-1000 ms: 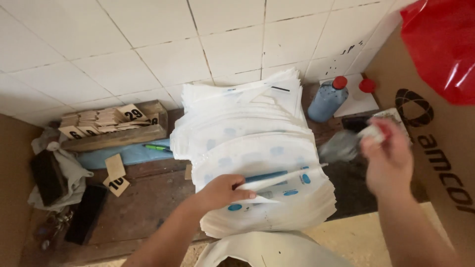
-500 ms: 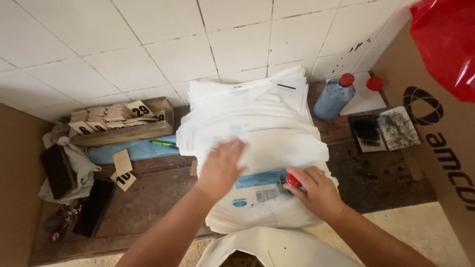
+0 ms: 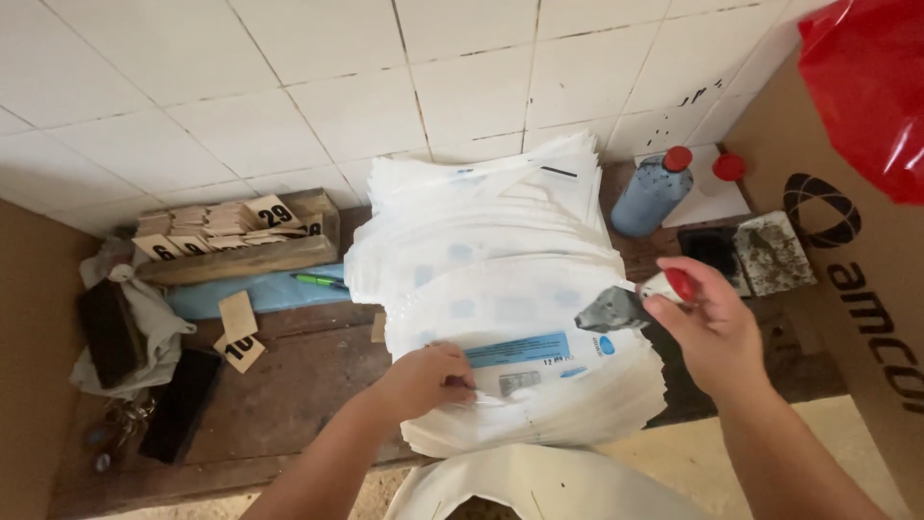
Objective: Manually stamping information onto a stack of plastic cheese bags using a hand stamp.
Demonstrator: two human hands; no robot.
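White printed bags, thin paper or plastic by the look, lie in a tall stack (image 3: 500, 318) on the wooden table (image 3: 289, 395); the stack serves as landmark below.

Left hand (image 3: 428, 378): fingers flat on the near left part of the top bag, pinching or pressing its edge beside the blue printed band. Closed lightly on the sheet, not gripping hard.

Right hand (image 3: 707, 323): raised just off the stack's right edge, clamped on a hand stamp (image 3: 626, 303) with a red knob and an ink-darkened face turned toward the stack.

Judgement: for a clean mark, keep the top bag taut and flat under the left hand, bring the stamp down square, press once, lift straight to avoid smear.

Right of the stack: two blackened ink pads (image 3: 746, 255). Behind these, a grey-blue bottle (image 3: 650, 193) with a red cap. Left of the stack: a wooden tray of numbered tags (image 3: 231, 236), a green pen (image 3: 313, 280), a grey rag (image 3: 130, 323).
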